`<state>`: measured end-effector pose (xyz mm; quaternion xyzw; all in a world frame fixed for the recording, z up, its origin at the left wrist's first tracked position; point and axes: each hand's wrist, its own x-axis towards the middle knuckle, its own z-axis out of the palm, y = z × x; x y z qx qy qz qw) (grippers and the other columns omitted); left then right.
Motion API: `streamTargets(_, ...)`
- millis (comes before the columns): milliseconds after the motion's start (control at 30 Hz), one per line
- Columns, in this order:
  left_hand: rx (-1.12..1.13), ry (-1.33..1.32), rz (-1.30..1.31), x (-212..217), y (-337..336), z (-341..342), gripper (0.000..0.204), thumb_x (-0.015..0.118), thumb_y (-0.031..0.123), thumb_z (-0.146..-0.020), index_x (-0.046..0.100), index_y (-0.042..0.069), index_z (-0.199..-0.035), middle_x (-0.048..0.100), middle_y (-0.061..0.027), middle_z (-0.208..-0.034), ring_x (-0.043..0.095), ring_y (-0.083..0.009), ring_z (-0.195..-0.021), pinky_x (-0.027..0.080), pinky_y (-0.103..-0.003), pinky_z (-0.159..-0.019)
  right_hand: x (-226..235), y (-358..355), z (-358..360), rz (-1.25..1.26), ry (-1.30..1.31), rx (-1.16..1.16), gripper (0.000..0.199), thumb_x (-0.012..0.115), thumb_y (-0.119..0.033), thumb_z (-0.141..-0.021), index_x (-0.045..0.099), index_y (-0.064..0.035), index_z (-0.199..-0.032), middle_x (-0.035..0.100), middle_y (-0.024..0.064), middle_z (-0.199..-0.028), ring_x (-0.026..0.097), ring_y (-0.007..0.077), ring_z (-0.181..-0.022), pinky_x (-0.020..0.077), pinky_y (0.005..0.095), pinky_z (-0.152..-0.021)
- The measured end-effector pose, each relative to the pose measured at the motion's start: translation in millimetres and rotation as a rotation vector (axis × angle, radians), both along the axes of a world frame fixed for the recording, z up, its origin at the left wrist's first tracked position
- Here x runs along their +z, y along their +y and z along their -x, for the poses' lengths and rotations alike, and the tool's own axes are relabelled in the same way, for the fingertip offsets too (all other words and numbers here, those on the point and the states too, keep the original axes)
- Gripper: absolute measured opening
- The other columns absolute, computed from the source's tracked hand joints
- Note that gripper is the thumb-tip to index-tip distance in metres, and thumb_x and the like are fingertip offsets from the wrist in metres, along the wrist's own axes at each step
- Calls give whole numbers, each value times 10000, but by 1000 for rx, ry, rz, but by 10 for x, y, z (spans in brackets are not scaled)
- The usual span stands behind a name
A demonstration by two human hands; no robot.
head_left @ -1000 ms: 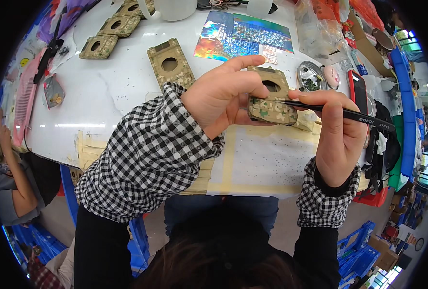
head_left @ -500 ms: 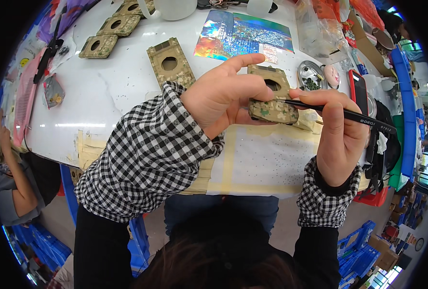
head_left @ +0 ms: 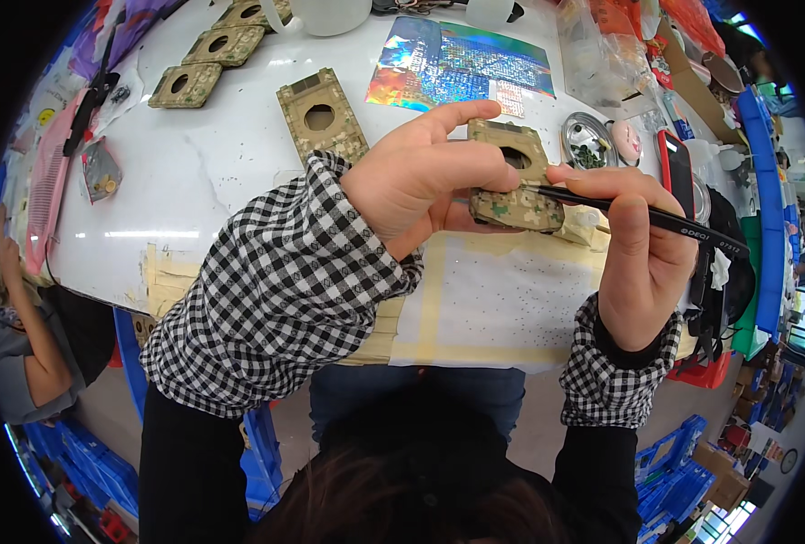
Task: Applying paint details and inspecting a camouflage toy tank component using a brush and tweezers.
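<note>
My left hand point(head_left: 434, 172) grips a camouflage model tank hull point(head_left: 517, 207) over the table, thumb and fingers along its left side. A dark round hole point(head_left: 515, 158) opens in the hull's top. Between the thumb and fingers of my right hand point(head_left: 643, 245) is a pair of slim black tweezers point(head_left: 661, 216). Their tip meets the hull's top just below the hole, close to my left fingertip. Whether the tip pinches a small part is too fine to make out. Left of my hands lies another camouflage hull point(head_left: 334, 136), flat on the table.
Several more hulls point(head_left: 185, 86) line the far left. A shiny holographic sheet point(head_left: 457, 59) lies at the back, with a round dish of small dark green parts point(head_left: 587, 150) to its right. Speckled white paper point(head_left: 502, 299) covers the near edge. Another person's arm point(head_left: 31, 308) shows at far left.
Hardly anything differs. The hull and tweezers have shifted very slightly, and the tweezers' tip stays against the hull's top.
</note>
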<state>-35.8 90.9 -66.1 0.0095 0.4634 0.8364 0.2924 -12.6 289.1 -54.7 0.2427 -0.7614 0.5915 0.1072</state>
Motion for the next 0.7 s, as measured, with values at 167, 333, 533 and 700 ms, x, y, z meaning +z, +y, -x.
streamTargets(167,-10,7,24,-4,-4,1,676,575,101,-826,264,17,-1420,564,-135,-1189,590,-195,-1064,479,-360,-917,-16,-11,0,60,-15,3,286,516,-202,-970,654,47,-960,677,96,-910,597,117,-834,449,230,-757)
streamTargets(333,-9,15,12,-24,1,8,678,575,101,-823,263,12,-1419,572,-133,-1179,597,-192,-1047,478,-356,-915,-50,-25,-1,135,-34,20,300,507,-216,-975,649,49,-969,680,104,-920,606,128,-849,455,241,-774)
streamTargets(533,-7,12,15,-14,4,3,664,565,90,-823,273,5,-1414,563,-137,-1196,598,-202,-1054,481,-359,-919,-49,-16,2,140,-32,16,310,494,-224,-981,644,47,-964,683,112,-931,615,139,-855,465,253,-784)
streamTargets(700,19,-5,-20,7,12,-12,638,549,91,-832,290,8,-1409,562,-136,-1197,599,-214,-1061,483,-376,-934,-52,-27,-3,174,-23,7,309,484,-221,-984,637,47,-964,684,122,-936,620,146,-852,469,260,-784)
